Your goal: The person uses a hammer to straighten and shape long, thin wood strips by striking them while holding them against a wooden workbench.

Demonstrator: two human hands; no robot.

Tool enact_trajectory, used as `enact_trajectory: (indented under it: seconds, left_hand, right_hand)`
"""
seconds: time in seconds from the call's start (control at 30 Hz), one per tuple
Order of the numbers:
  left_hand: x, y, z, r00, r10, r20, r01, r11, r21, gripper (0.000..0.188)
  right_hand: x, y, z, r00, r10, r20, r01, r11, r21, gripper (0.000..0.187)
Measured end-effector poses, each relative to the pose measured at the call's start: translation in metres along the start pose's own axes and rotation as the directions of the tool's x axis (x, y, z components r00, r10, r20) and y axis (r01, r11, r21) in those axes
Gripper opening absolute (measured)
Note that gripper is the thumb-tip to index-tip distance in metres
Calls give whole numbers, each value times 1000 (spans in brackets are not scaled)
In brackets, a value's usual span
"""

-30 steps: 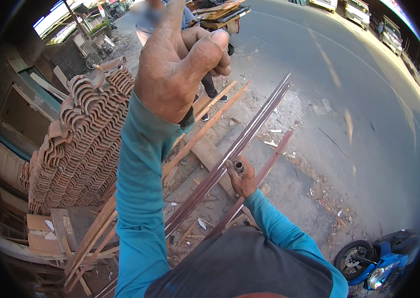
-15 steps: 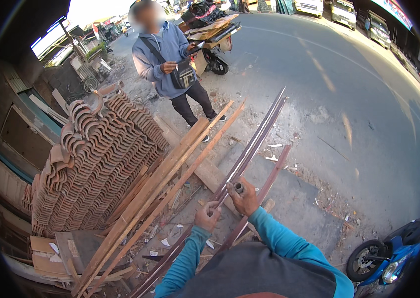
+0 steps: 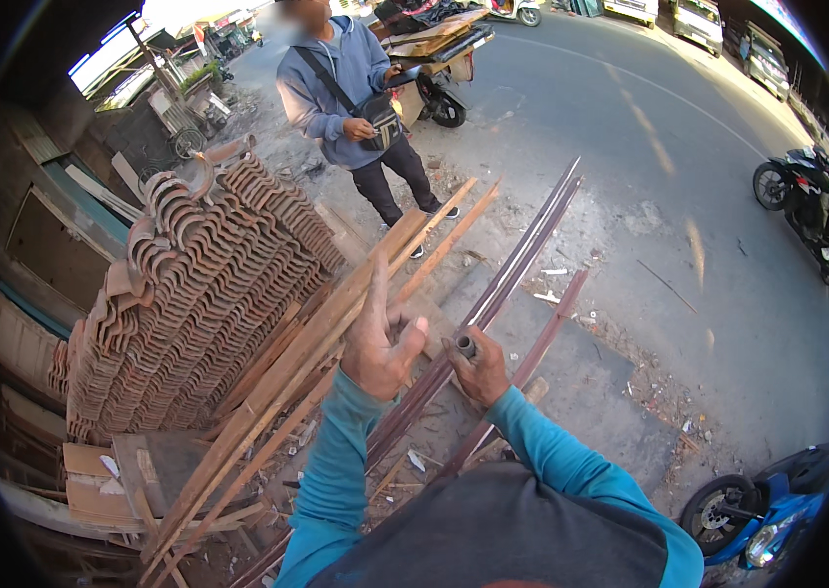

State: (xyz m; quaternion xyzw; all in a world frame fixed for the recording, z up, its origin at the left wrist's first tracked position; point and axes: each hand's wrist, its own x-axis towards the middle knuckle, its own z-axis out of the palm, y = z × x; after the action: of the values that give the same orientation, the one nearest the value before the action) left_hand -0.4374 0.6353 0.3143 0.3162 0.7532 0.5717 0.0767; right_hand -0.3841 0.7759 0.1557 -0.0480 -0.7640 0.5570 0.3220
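Note:
My left hand (image 3: 377, 355) is raised over the wooden planks (image 3: 312, 328), with the index finger stretched out and the thumb apart; it holds nothing. My right hand (image 3: 483, 374) is wrapped around a tool with a round, hollow grey end (image 3: 465, 345), the rest of which is hidden in the fist. Below that hand run long dark red-brown strips (image 3: 522, 260), one with a white line along it. A separate reddish strip (image 3: 550, 333) lies to the right of them.
A tall stack of curved clay roof tiles (image 3: 209, 294) stands at left. Beyond the planks a person in a blue hoodie (image 3: 346, 78) stands near a loaded motorbike (image 3: 441, 98). A blue motorbike (image 3: 762, 519) is at lower right; another motorbike (image 3: 816, 206) is on the road.
My left hand has lifted off the dark strips, moved up and left, and stretched its index finger. My right hand keeps its grip on the tool. A motorbike has come into view at right.

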Motion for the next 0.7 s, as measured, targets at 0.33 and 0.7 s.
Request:
enact_trajectory:
  seconds: [0.33,0.7]
  left_hand:
    - [101,152,-27,887,462,25,-456,882,-120,73]
    - [-67,-154,32,836,-512,199,522,853,-1,54]
  right_hand:
    - [-1,5,-20,996,89,-32,-89,996,12,24]
    - [-1,-4,-19,993,114,-3,-114,993,4,24]
